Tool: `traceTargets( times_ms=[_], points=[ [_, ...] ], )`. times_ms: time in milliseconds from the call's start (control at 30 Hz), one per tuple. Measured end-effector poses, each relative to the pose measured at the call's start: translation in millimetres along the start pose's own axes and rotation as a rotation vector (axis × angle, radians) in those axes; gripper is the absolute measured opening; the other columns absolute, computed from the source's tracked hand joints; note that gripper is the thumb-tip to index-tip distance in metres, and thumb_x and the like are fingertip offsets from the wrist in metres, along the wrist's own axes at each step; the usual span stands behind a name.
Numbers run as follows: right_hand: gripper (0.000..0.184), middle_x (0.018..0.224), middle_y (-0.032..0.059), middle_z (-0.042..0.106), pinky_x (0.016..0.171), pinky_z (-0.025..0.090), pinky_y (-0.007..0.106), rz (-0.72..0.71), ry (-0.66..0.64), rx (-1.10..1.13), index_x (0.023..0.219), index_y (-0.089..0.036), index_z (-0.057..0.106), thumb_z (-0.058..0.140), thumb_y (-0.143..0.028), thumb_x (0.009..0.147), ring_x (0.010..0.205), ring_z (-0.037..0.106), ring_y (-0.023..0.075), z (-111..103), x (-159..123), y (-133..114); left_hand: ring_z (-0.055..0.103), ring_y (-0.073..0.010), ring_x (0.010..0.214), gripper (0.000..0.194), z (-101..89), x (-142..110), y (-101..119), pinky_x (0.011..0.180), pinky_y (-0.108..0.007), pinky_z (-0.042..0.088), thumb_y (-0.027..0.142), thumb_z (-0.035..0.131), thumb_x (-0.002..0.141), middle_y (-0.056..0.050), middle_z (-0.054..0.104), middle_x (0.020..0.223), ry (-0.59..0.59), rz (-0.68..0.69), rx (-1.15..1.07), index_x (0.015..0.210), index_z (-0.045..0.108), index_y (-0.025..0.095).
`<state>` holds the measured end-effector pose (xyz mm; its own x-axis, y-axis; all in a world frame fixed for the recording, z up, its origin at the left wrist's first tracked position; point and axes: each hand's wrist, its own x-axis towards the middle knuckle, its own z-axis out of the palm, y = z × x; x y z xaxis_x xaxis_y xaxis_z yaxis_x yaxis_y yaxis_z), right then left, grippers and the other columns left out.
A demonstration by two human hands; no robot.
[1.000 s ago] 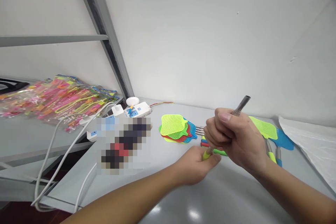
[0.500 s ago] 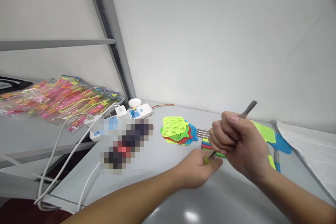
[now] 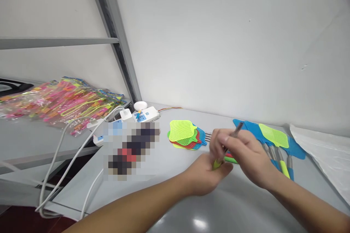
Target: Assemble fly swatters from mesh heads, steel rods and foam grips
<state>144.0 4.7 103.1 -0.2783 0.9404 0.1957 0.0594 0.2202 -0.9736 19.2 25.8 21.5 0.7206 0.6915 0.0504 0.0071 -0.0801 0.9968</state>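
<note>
Head view. Gripped a tilted metal rod (image 3: 238, 129) above the table (image 3: 246, 207) by its yellow-green handle (image 3: 217, 164) with the left hand (image 3: 201, 176); curled the right hand (image 3: 244, 149) around it, just below its upper end. Showed stacked fly swatters (image 3: 182, 131) beyond and left, blue and yellow-green swatters (image 3: 274, 135) at right near a white sheet (image 3: 322, 156). Included, farther left, a power strip (image 3: 149, 114) and wrapped packets (image 3: 68, 102).
</note>
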Motion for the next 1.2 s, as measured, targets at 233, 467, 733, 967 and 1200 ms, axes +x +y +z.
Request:
traceTargets(
  times_ms=[233,467,733,967,1200],
  points=[
    [0.02,0.077,-0.0006,0.058,0.072,0.049,0.029,0.09,0.132,0.201,0.103,-0.027,0.065,0.061,-0.038,0.087,0.073,0.057,0.0139,-4,-8,-2,0.038,-0.0117,0.06,0.026,-1.0,-2,6,0.056,-0.025,0.031,0.04,0.045,0.093,0.003,0.042,0.066,-0.007,0.01,-0.003,0.078,0.051,0.02],
    [0.044,0.046,-0.0087,0.018,0.039,0.027,0.02,0.125,0.239,0.557,0.053,-0.019,0.048,0.059,-0.044,0.087,0.041,0.021,0.0062,12,8,-12,0.024,-0.0095,0.056,0.036,-1.6,-8,14,0.05,-0.026,0.021,0.038,0.044,0.092,0.006,0.027,0.059,-0.062,-0.102,-0.006,0.064,0.029,0.02],
    [0.053,0.043,-0.0099,0.02,0.036,0.02,0.02,0.121,0.241,0.588,0.051,-0.019,0.042,0.067,-0.056,0.079,0.037,0.02,0.0044,25,10,0,0.026,-0.0094,0.059,0.022,-4.0,-7,20,0.053,-0.025,0.024,0.017,0.047,0.081,0.006,0.03,0.061,-0.062,-0.029,-0.146,0.064,0.033,0.02],
    [0.051,0.044,-0.0101,0.021,0.048,0.039,0.025,0.079,0.23,0.57,0.058,-0.02,0.048,0.055,-0.063,0.083,0.041,0.023,0.0067,25,9,9,0.037,-0.0128,0.06,0.024,-7.6,-7,26,0.058,-0.026,0.033,0.03,0.053,0.085,0.004,0.037,0.058,0.001,0.006,-0.116,0.064,0.047,0.02],
    [0.05,0.044,-0.0111,0.019,0.06,0.046,0.028,0.161,0.288,0.574,0.063,-0.02,0.049,0.048,-0.065,0.086,0.042,0.018,0.007,13,6,23,0.032,-0.0093,0.051,0.019,-7.1,-4,25,0.047,-0.023,0.027,0.03,0.051,0.088,0.005,0.039,0.061,-0.037,-0.108,-0.146,0.072,0.049,0.021]
  ],
)
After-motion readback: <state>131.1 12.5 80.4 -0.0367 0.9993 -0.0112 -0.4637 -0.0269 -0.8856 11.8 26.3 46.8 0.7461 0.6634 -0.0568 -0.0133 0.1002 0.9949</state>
